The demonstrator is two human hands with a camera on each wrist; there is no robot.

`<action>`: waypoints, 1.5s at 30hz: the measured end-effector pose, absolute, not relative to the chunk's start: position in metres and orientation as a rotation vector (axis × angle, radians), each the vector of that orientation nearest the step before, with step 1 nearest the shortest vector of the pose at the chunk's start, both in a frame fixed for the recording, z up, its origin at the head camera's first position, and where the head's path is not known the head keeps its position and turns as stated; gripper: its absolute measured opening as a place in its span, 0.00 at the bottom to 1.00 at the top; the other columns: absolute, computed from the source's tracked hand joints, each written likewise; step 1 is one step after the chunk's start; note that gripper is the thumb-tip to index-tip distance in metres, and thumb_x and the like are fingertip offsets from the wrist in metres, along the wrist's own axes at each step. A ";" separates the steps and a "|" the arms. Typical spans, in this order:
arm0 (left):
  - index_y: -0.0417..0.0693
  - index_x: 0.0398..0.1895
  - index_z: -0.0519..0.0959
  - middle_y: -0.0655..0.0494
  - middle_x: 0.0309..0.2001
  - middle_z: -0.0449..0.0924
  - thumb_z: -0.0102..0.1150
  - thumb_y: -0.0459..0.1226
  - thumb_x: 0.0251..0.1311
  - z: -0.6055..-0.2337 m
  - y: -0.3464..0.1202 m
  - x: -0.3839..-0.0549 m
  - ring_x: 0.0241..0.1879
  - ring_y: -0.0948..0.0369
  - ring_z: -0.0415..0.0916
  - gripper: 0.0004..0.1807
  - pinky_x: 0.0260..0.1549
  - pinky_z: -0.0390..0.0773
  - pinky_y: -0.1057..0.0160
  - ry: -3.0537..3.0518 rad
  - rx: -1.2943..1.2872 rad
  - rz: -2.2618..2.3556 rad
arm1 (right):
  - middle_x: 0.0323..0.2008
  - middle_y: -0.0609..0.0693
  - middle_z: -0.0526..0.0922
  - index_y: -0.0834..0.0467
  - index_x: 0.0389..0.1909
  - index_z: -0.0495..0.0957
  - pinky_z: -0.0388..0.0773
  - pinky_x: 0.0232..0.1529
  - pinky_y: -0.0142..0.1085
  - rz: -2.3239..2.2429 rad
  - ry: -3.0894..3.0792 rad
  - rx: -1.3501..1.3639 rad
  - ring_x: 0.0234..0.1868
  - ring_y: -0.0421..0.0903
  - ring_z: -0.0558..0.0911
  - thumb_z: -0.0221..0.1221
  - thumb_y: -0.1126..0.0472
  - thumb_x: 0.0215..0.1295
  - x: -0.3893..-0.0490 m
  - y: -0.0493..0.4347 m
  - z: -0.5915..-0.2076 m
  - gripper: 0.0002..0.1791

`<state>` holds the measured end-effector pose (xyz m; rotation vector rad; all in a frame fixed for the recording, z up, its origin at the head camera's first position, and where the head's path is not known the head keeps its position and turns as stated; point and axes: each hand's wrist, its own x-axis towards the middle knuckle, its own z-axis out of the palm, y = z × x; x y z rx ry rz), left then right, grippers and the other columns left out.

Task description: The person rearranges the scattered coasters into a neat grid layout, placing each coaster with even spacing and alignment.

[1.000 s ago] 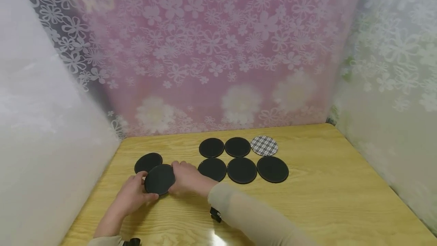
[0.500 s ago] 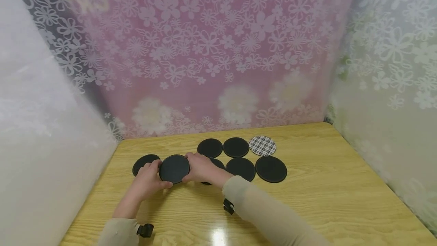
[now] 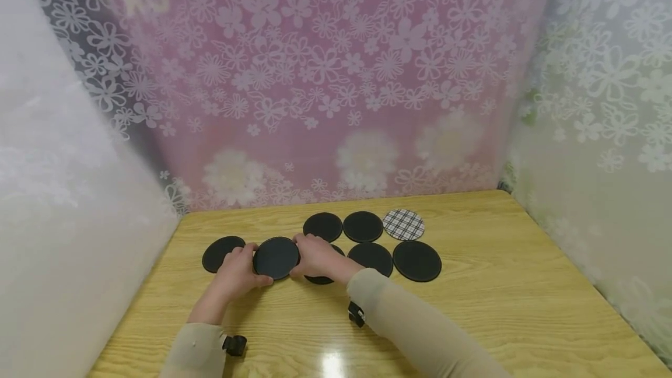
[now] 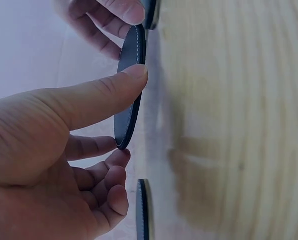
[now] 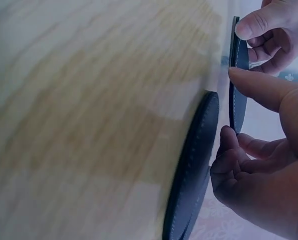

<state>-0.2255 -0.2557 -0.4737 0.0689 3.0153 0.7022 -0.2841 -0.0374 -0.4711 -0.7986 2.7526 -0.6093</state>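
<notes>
A round black coaster (image 3: 276, 258) with pale edge stitching is held between both hands, slightly above the wooden table (image 3: 504, 319). On its left side my left hand (image 3: 237, 273) pinches the rim, and the thumb (image 4: 109, 97) shows across the edge in the left wrist view. From the other side my right hand (image 3: 319, 258) grips the rim, its thumb (image 5: 261, 90) on the edge in the right wrist view. Behind the left hand lies another black coaster (image 3: 220, 252), partly covered. A further black coaster (image 3: 321, 279) is mostly hidden under the right hand.
To the right, black coasters (image 3: 322, 227) lie in two close rows, among them a back-row coaster (image 3: 363, 226) and a front-row coaster (image 3: 417, 261). A white plaid coaster (image 3: 403, 224) ends the back row. Flowered sheets (image 3: 336, 74) wall the table's back and sides.
Both hands have carried the held coaster to the right and a little away from the person, off the front of the left-lying coaster. Over the last half second the movement is small.
</notes>
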 end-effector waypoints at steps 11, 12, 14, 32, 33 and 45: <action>0.26 0.73 0.72 0.28 0.61 0.77 0.88 0.47 0.56 -0.483 -0.260 -0.229 0.66 0.28 0.72 0.50 0.63 0.75 0.31 2.996 0.108 0.749 | 0.61 0.56 0.82 0.59 0.73 0.78 0.81 0.63 0.46 -0.602 2.771 -0.807 0.62 0.54 0.82 0.81 0.48 0.65 -0.290 -0.041 -0.478 0.41; 0.26 0.73 0.72 0.28 0.62 0.77 0.88 0.47 0.57 -0.483 -0.260 -0.230 0.67 0.28 0.71 0.50 0.64 0.75 0.31 2.988 0.104 0.756 | 0.60 0.56 0.82 0.59 0.73 0.78 0.81 0.62 0.46 -0.601 2.769 -0.803 0.61 0.53 0.83 0.82 0.48 0.64 -0.291 -0.041 -0.478 0.40; 0.26 0.73 0.72 0.28 0.62 0.77 0.88 0.47 0.57 -0.483 -0.260 -0.230 0.68 0.28 0.70 0.50 0.64 0.74 0.31 2.973 0.106 0.761 | 0.57 0.54 0.82 0.59 0.70 0.80 0.82 0.61 0.44 -0.600 2.764 -0.802 0.58 0.51 0.83 0.82 0.48 0.63 -0.293 -0.040 -0.479 0.39; 0.26 0.70 0.74 0.30 0.63 0.76 0.87 0.49 0.57 -0.485 -0.258 -0.231 0.66 0.30 0.70 0.48 0.64 0.72 0.31 2.938 0.089 0.781 | 0.52 0.50 0.77 0.60 0.74 0.79 0.78 0.49 0.38 -0.708 2.656 -0.799 0.44 0.42 0.75 0.80 0.55 0.66 -0.302 -0.031 -0.482 0.38; 0.26 0.70 0.74 0.31 0.63 0.76 0.87 0.49 0.57 -0.485 -0.258 -0.232 0.66 0.30 0.70 0.48 0.64 0.72 0.31 2.937 0.088 0.781 | 0.51 0.50 0.77 0.60 0.74 0.79 0.78 0.49 0.38 -0.712 2.654 -0.797 0.44 0.42 0.75 0.80 0.55 0.66 -0.302 -0.031 -0.482 0.38; 0.27 0.69 0.75 0.33 0.60 0.77 0.88 0.49 0.56 -0.485 -0.258 -0.230 0.64 0.32 0.71 0.48 0.63 0.73 0.32 2.939 0.074 0.789 | 0.48 0.48 0.76 0.59 0.73 0.79 0.77 0.48 0.38 -0.713 2.651 -0.786 0.43 0.42 0.75 0.80 0.55 0.67 -0.303 -0.033 -0.486 0.37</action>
